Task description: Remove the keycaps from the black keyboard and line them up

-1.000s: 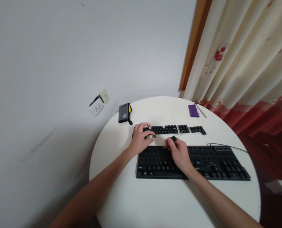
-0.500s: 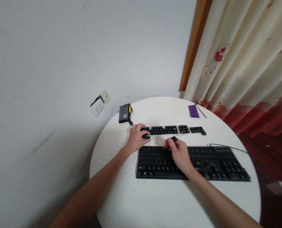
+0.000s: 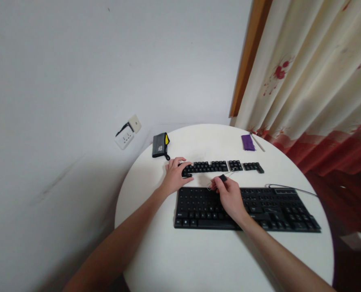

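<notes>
My left hand point(image 3: 174, 177) rests at the left end of a row of loose black keycaps point(image 3: 202, 167), thumb and fingers apart around the end ones. Whether its fingertips touch a cap I cannot tell. Closed over the keyboard's back edge, my right hand point(image 3: 229, 195) grips a wire keycap puller point(image 3: 222, 177); thin wire loops stick out from its black body on both sides. The black keyboard point(image 3: 217, 223) lies below, partly covered by my right hand and forearm. Its upper left area shows bare key posts, while the lower rows carry keycaps.
Toward the back left of the round white table point(image 3: 168, 259) lies a grey pouch point(image 3: 159, 145) with a yellow piece. A purple cloth point(image 3: 248, 142) and a thin stick-like object point(image 3: 258, 143) lie at the back right. The keyboard cable point(image 3: 293, 188) runs off the right edge.
The fingers of my left hand have shifted slightly over the keycaps at the row's left end. My right hand and the keycap puller have stayed almost still.
</notes>
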{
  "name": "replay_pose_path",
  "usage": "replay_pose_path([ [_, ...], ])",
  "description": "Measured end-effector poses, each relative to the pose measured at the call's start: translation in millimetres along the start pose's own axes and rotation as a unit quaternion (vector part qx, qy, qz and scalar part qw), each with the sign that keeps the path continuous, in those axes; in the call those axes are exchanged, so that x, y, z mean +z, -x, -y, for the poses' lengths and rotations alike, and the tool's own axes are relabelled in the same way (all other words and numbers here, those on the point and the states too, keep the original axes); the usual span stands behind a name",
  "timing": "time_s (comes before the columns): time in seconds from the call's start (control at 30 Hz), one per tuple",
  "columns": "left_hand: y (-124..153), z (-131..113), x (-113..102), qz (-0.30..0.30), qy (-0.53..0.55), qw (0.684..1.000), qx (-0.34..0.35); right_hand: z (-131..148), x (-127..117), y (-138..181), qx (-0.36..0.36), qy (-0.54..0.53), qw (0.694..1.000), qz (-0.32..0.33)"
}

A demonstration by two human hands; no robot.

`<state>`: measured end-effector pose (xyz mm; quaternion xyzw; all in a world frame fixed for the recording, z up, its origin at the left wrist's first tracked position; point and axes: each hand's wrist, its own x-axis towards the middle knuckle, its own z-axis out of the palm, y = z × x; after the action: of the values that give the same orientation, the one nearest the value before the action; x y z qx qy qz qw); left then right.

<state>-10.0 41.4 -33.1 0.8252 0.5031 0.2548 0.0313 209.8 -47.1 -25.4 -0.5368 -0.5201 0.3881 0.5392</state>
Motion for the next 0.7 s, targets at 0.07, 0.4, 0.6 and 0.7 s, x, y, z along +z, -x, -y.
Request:
replay_pose_path([
  [0.07,0.1,1.0,-0.4,0.005,-0.003,1.000,-0.001,0.7,-0.3,-0.1,-0.001,0.001,1.000,0.001],
  [0.4,-2.4,2.8,2.8,0.005,-0.008,1.000,-0.015,1.8,-1.2,-0.7,-0.002,0.005,1.000,0.001],
  [0.6,-2.0,4.7,4.1,0.005,-0.010,1.000,-0.013,2.4,-2.2,-1.4,-0.005,0.004,1.000,0.008],
  [0.7,-2.2,5.4,4.5,0.006,-0.009,1.000,-0.018,1.8,-3.1,-2.2,-0.006,0.008,1.000,0.014],
])
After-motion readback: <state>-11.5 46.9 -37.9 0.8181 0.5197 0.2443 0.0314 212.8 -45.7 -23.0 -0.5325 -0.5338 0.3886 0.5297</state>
